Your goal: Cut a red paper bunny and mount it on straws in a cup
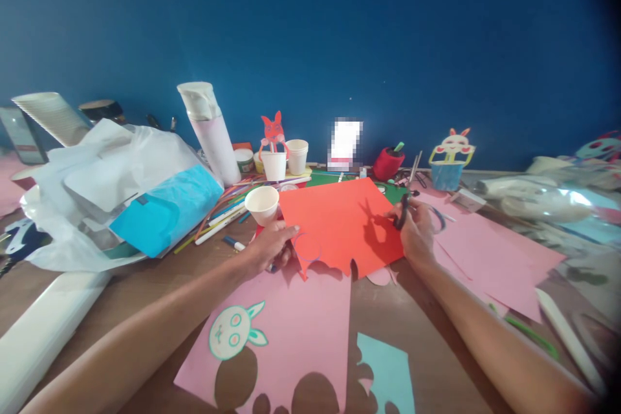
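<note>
A sheet of orange-red paper [334, 213] is held up over the table, with notches cut in its lower edge and a circle drawn near its left corner. My left hand [274, 244] pinches that left edge. Scissors [403, 212] sit in my closed right hand [418, 229], blades pointing up, by the sheet's right edge; their shadow falls on the paper. Below lies a pink sheet [301, 317] with round holes, bearing a drawn bunny-face cutout [237, 331]. A light-blue paper scrap [388, 369] rests to its right.
A white paper cup [262, 204] stands just beyond my left hand. A plastic bag [111, 187] with blue paper fills the left side. Pink sheets [490, 252] lie at right. Decorated cups [447, 174] and a tall white roll [211, 136] stand along the blue wall.
</note>
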The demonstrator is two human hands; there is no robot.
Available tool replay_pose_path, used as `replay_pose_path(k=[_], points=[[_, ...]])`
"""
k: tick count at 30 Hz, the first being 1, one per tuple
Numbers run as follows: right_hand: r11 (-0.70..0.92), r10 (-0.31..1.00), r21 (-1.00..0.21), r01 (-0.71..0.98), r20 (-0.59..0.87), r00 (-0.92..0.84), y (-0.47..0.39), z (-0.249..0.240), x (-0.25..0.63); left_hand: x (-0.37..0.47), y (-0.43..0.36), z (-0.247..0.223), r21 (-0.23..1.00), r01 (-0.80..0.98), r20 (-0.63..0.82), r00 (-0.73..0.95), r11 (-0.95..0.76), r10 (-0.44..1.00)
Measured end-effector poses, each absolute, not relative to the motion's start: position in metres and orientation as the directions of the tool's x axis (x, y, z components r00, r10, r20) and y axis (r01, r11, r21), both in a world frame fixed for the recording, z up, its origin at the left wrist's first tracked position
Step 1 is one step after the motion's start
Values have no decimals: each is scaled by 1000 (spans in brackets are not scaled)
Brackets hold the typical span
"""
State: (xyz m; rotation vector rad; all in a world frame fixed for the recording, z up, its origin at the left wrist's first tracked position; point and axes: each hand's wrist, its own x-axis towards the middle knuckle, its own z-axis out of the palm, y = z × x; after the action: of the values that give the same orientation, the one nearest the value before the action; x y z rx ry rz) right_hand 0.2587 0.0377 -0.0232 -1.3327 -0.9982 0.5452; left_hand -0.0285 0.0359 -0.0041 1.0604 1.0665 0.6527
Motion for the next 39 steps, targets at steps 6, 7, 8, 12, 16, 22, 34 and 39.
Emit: replay_pose_path(k=[6, 7, 8, 12, 16, 22, 34, 39], points=[[228, 973, -966, 126, 222, -61, -5, -7, 211, -28, 36, -4, 925, 15, -358, 375, 381, 855], [175, 976, -979, 101, 159, -151, -12, -4, 204, -28, 36, -4, 927, 8, -350, 378, 375, 857], [142, 966, -984, 105, 114, -234, -19, -1, 198, -29, 36, -5, 929, 4, -344, 382, 371, 858], [138, 929, -980, 144, 77, -362, -31, 6, 189, -34, 37, -6, 926, 24, -350, 422, 376, 836], [198, 924, -970, 137, 138, -357, -34, 5, 190, -36, 37, -3, 934, 21, -327, 458, 358, 827], [404, 883, -859, 315, 277, -378, -44, 6, 183, -34, 37, -4, 943, 20, -295, 506, 331, 810], [-361, 775, -919, -161, -200, -599, -60, 12, 159, -26, 46, 0, 907, 10, -393, 385, 422, 835], [-447, 758, -859, -249, -217, -615, -60, 3, 163, -23, 46, 1, 901, -92, -383, 292, 425, 876]])
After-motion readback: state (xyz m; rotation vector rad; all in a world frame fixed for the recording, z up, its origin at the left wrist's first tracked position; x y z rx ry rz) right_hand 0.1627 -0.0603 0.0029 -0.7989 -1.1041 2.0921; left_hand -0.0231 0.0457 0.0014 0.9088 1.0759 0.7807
